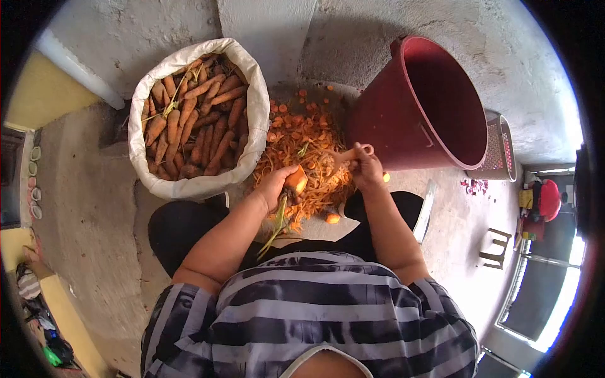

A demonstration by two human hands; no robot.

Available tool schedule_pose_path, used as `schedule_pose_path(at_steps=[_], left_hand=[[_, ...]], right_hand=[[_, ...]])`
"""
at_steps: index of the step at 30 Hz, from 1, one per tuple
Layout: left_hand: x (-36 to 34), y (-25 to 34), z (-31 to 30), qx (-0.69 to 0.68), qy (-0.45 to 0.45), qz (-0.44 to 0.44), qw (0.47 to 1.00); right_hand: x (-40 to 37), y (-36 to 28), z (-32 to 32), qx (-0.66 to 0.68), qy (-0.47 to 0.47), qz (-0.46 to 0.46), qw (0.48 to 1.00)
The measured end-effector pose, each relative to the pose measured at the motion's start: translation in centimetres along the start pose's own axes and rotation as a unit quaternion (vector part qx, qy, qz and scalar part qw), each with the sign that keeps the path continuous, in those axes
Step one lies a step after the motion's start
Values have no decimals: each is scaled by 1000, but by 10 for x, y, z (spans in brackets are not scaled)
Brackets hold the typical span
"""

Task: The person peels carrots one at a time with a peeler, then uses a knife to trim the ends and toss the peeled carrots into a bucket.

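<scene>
My left hand [275,189] is closed around a carrot [297,181], partly peeled to bright orange, with dark skin near its top and a green stem hanging down. To its right, my right hand [367,171] grips a pale orange peeler [343,156], its looped handle end showing above the fingers. The peeler is apart from the carrot. Beneath both hands lies a heap of carrot peelings [309,142] with cut carrot ends among them. Some of the peeler's far end blends into the heap.
A white sack [135,135] full of unpeeled carrots stands at the left. A large dark red bucket [384,116] leans open at the right, beside a perforated basket [502,148]. Behind them is a concrete wall [265,22]. One carrot piece [332,218] lies near my feet.
</scene>
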State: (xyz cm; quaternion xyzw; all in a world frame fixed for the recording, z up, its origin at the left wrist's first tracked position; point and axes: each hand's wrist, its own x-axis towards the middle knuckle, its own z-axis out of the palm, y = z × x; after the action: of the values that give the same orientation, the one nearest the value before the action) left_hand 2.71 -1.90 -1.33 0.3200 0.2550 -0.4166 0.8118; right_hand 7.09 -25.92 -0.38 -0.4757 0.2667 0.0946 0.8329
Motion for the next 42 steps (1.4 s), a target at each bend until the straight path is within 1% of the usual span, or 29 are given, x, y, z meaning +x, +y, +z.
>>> schedule_pose_path(at_steps=[3,4,5,6,7,9,10,13,15,16,17,19,20,21,22,23,25,27,28,29,30,32,33,34,37,38,40,41,42], left_hand=[[-5,0,9,-14,33,25,999],[-8,-1,16,-26,49,41,998],[-10,-1,20,-38,64,58,996],[4,-10,-3,0,-31,63,998],[4,-11,-5,5,-29,47,998],[4,-8,-7,16,-26,19,999],[4,-9,-7,9,-27,17,999],[4,-5,-8,-10,-32,14,999],[3,-5,-7,17,-25,30,999],[2,-2,-5,32,-21,40,998],[0,-2,-3,31,-28,43,998],[-2,-4,0,28,-40,48,998],[5,-7,-9,-31,-98,19,995],[5,-7,-10,-36,-93,4,995],[5,-4,-9,-42,-90,-10,995],[5,-4,-10,-47,-85,-25,995],[0,0,-4,-14,-44,6,999],[-5,-3,2,16,-25,29,999],[-8,-1,4,35,-25,41,998],[-9,-1,5,54,-24,53,997],[-6,-2,6,14,1,42,999],[-5,-3,5,26,-11,52,998],[-6,-4,6,31,-17,56,998],[-7,-7,7,-28,-6,42,999],[-6,-6,3,20,-10,34,999],[-6,-3,2,23,-12,28,999],[-6,-1,1,23,-17,14,999],[-6,-3,3,34,-14,44,998],[-5,-4,6,47,-10,75,996]], right_hand=[[-20,14,36,-14,-108,60,992],[-33,15,49,0,-186,70,980],[-38,18,58,7,-172,104,980],[-31,21,53,14,-167,121,978],[-19,28,43,21,-162,139,977],[7,29,20,23,-87,45,995],[24,30,2,-65,-31,10,997],[18,13,-7,35,-7,26,999],[0,15,15,40,-60,44,996],[-6,20,25,3,-62,75,995],[-18,20,34,19,-158,89,983],[-18,27,36,-22,-171,102,980],[1,32,21,-4,-161,71,984],[21,33,8,13,-151,37,988],[20,22,12,-14,-18,21,1000],[21,12,5,10,-12,28,999],[11,4,10,48,-25,17,998],[-3,7,25,18,-136,37,990],[-13,9,36,10,-146,57,988],[-25,9,48,-3,-199,69,978],[-32,11,56,-10,-223,78,972],[-31,13,59,-55,-256,81,962],[-15,16,52,-46,-210,62,975],[8,20,38,-37,-162,43,985],[29,2,16,-71,-51,-27,996],[25,-2,14,-49,-30,-23,998],[4,-3,31,-42,-53,0,998],[-3,1,38,-38,-66,10,997],[-9,7,38,-43,-134,36,989]])
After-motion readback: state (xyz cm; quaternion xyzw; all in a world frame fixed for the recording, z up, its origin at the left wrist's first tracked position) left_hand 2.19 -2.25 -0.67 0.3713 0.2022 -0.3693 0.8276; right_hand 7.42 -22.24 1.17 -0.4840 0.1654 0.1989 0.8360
